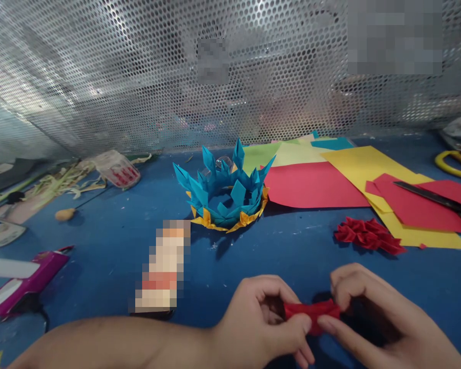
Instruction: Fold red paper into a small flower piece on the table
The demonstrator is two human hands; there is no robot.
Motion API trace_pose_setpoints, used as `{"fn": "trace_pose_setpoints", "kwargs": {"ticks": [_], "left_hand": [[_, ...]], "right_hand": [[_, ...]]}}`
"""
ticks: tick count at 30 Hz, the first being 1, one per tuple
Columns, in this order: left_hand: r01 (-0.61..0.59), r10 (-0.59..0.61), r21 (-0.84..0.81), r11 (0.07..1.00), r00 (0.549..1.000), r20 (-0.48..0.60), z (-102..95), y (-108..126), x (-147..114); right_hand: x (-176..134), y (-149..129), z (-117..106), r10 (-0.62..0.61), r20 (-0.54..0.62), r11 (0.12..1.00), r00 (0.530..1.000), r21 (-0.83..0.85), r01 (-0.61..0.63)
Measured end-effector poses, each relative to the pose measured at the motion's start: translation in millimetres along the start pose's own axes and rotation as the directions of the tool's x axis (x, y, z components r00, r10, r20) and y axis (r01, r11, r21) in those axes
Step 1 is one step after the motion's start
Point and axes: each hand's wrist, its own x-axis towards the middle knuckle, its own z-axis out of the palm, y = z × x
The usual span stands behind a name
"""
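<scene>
Both of my hands pinch the red fold (312, 310): left hand (263, 320) closed on its left end, right hand (372, 312) on its right, long axis running hand to hand.

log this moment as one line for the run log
left hand: pinching red folded paper | right hand: pinching its other end | nearby: red folded pieces, blue and yellow paper crown, coloured sheets

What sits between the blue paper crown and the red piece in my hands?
Only bare blue table between the blue paper crown and the red folded piece, head view; both hands pinch it.
</scene>
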Motion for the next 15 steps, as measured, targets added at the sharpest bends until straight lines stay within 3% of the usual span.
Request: {"fn": "trace_pose_setpoints", "kwargs": {"ticks": [3,10,15], "left_hand": [[-0.076,0.076,0.0,0.997,0.997,0.024,-1.3,-2,-1],[-0.171,0.168,0.073,0.983,0.984,0.051,0.3,5,-2],[-0.199,0.197,0.021,0.98,0.978,0.063,-0.4,2,-1]], "right_hand": [[3,-1,-2,-0.031,0.01,0.998,0.999,-0.051,0.032],[4,2,-7,0.029,-0.006,0.997,1.0,-0.073,-0.029],[-6,4,-1,0.22,-0.064,0.968,0.973,-0.104,-0.226]]}}
